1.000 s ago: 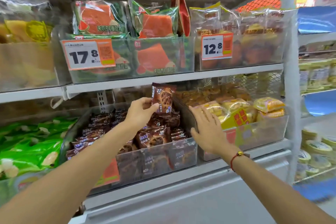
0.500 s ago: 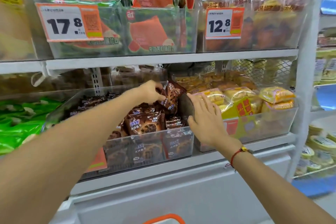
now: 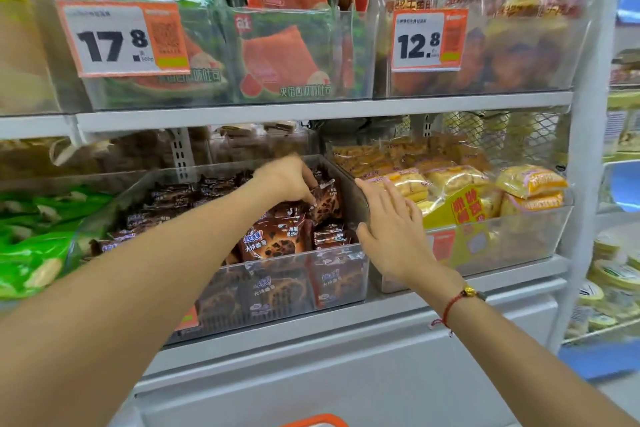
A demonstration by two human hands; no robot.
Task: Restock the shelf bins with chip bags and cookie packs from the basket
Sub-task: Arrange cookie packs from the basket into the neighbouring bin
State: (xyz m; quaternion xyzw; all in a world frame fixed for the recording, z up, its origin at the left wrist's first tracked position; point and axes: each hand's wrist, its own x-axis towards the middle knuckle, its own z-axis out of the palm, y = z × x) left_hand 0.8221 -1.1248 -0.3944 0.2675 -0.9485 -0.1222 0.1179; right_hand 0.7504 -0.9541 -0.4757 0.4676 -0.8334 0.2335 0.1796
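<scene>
My left hand (image 3: 291, 180) had lowered the pinched cookie pack (image 3: 325, 199) into the bin (image 3: 339, 267); right hand (image 3: 391, 229), fingers spread, steadied its wall.

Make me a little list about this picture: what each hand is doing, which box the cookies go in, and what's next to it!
left hand: the left hand grips a brown cookie pack and lowers it into the bin
right hand: the right hand lies flat with straight fingers against the bin's right wall
cookie bin: a clear bin on the lower shelf, with many brown cookie packs inside
neighbour on the right: a clear bin of yellow cake packs
shelf above: price tags 17.8 and 12.8
</scene>
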